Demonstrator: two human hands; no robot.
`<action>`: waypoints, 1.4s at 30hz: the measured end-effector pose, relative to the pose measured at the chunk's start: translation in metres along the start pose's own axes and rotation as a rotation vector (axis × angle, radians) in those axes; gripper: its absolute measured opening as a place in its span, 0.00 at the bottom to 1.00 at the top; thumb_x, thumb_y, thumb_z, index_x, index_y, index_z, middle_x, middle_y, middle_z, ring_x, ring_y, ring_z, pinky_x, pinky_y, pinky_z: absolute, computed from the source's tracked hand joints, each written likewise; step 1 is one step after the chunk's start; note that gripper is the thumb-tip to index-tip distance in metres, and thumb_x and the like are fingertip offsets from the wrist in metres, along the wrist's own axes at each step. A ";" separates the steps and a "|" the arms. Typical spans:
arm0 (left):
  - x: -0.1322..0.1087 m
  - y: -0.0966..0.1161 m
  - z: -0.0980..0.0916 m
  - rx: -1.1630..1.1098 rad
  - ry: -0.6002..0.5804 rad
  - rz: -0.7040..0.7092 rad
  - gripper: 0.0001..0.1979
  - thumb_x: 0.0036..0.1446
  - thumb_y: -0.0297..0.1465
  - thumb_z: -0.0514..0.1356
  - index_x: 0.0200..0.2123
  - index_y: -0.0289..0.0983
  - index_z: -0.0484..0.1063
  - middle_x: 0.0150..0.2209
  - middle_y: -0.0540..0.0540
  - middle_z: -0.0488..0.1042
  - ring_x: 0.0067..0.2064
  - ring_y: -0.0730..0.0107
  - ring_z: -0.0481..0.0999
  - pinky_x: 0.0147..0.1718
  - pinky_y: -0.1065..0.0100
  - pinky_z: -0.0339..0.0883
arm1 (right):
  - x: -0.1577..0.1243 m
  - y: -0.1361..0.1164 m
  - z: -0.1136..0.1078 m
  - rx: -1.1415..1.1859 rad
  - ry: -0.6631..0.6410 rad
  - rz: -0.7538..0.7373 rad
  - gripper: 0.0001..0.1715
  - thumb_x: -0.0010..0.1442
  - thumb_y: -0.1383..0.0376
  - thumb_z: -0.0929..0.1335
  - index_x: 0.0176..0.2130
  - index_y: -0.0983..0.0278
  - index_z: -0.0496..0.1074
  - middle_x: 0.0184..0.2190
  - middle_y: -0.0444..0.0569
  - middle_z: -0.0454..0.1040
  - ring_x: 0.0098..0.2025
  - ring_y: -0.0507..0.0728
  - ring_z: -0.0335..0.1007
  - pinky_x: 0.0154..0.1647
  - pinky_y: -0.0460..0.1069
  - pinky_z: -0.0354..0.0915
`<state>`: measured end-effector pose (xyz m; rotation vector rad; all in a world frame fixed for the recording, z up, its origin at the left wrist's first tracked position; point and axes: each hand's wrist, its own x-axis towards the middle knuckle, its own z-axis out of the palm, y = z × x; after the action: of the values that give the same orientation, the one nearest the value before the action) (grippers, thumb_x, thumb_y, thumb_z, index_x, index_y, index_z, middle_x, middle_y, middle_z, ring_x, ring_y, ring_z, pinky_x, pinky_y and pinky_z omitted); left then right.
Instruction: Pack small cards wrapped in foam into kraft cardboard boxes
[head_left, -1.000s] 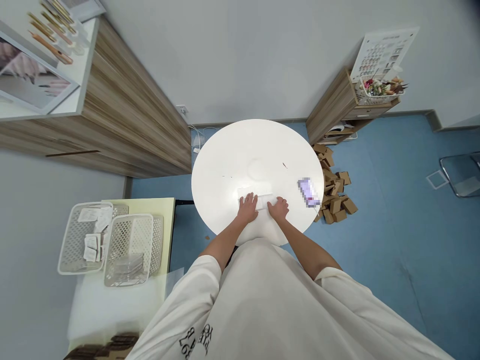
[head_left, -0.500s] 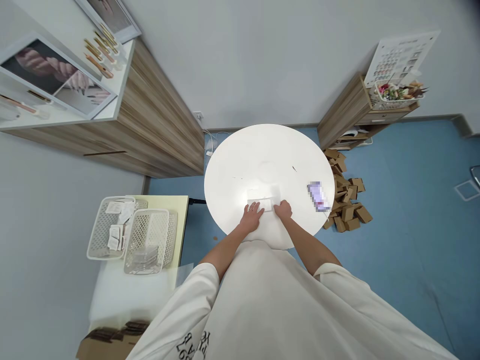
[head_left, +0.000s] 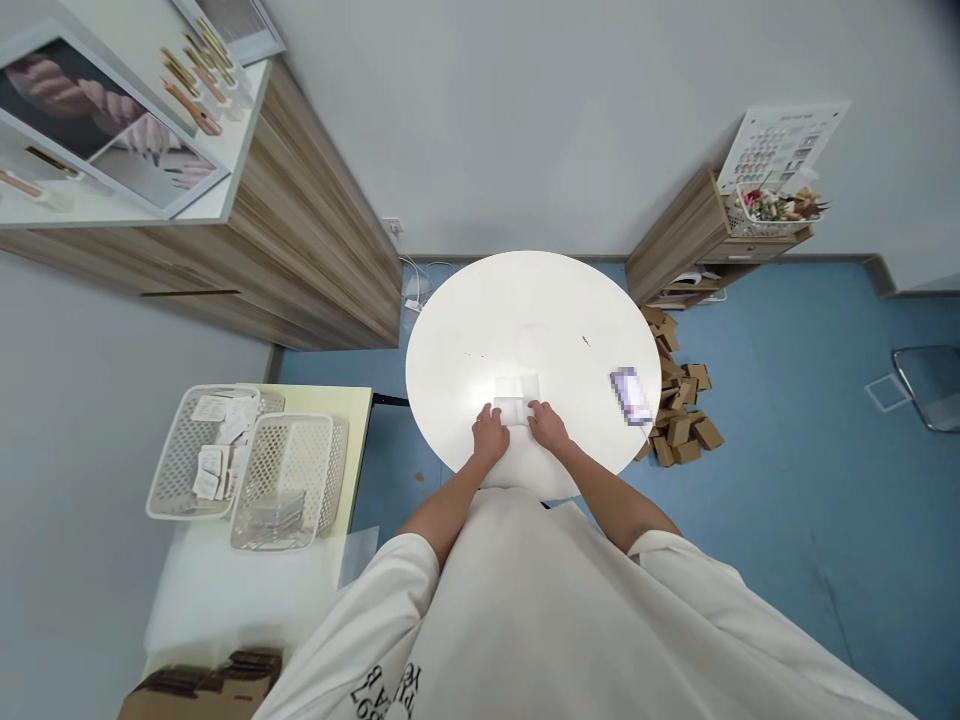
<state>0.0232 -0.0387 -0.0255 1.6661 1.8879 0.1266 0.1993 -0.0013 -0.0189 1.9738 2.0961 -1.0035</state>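
A small white folded sheet or packet (head_left: 510,409) lies near the front edge of the round white table (head_left: 532,300). At its left end is my left hand (head_left: 490,436), fingers curled onto the edge of it. My right hand (head_left: 548,425) grips its right end, thumb and fingers pressed together. A paler flat piece (head_left: 517,385) shows just beyond the packet; whether the two are joined cannot be made out.
A phone (head_left: 631,396) with a cable lies at the table's right. Two white baskets (head_left: 291,480) stand on a side table at the left. Wooden cabinets flank the wall. Brown cardboard boxes (head_left: 682,425) are heaped on the floor at right.
My right hand has moved left, closer to my left hand. My left hand has shifted slightly left and its spread fingers have curled onto the packet. The whole view has tilted a little.
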 end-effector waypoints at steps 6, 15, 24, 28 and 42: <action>0.022 0.005 -0.001 -0.316 -0.036 -0.395 0.21 0.59 0.32 0.58 0.55 0.39 0.58 0.61 0.34 0.63 0.52 0.56 0.75 0.46 0.59 0.70 | -0.004 -0.008 -0.001 -0.149 -0.043 -0.003 0.27 0.69 0.67 0.60 0.65 0.58 0.58 0.51 0.55 0.65 0.42 0.58 0.70 0.41 0.50 0.61; 0.050 0.000 -0.002 -0.286 -0.205 -0.547 0.19 0.52 0.41 0.63 0.45 0.40 0.66 0.46 0.38 0.77 0.53 0.47 0.75 0.48 0.52 0.66 | 0.000 -0.011 0.000 -0.152 -0.055 0.026 0.28 0.68 0.67 0.61 0.65 0.57 0.57 0.51 0.55 0.65 0.44 0.59 0.70 0.42 0.50 0.61; 0.055 0.007 0.006 -0.475 -0.134 -0.548 0.23 0.53 0.35 0.64 0.51 0.38 0.63 0.48 0.39 0.75 0.45 0.58 0.79 0.38 0.63 0.71 | 0.000 -0.009 0.001 -0.129 -0.042 0.017 0.28 0.68 0.67 0.61 0.65 0.57 0.57 0.51 0.55 0.64 0.43 0.59 0.69 0.42 0.50 0.61; 0.057 0.008 0.008 -0.524 -0.124 -0.558 0.24 0.53 0.36 0.64 0.52 0.37 0.62 0.46 0.39 0.76 0.44 0.58 0.79 0.34 0.64 0.71 | 0.000 -0.009 0.001 -0.117 -0.047 0.022 0.28 0.68 0.68 0.61 0.65 0.56 0.57 0.51 0.54 0.64 0.44 0.59 0.69 0.42 0.50 0.60; 0.055 0.033 -0.001 -0.535 -0.131 -0.425 0.21 0.52 0.27 0.63 0.46 0.42 0.57 0.43 0.45 0.75 0.41 0.65 0.78 0.37 0.66 0.70 | 0.000 -0.006 0.001 -0.127 -0.007 -0.002 0.27 0.67 0.67 0.63 0.64 0.56 0.59 0.51 0.55 0.65 0.48 0.61 0.66 0.46 0.51 0.59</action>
<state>0.0502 0.0193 -0.0310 0.8827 1.8536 0.3085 0.1937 -0.0011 -0.0175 1.9054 2.1018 -0.8531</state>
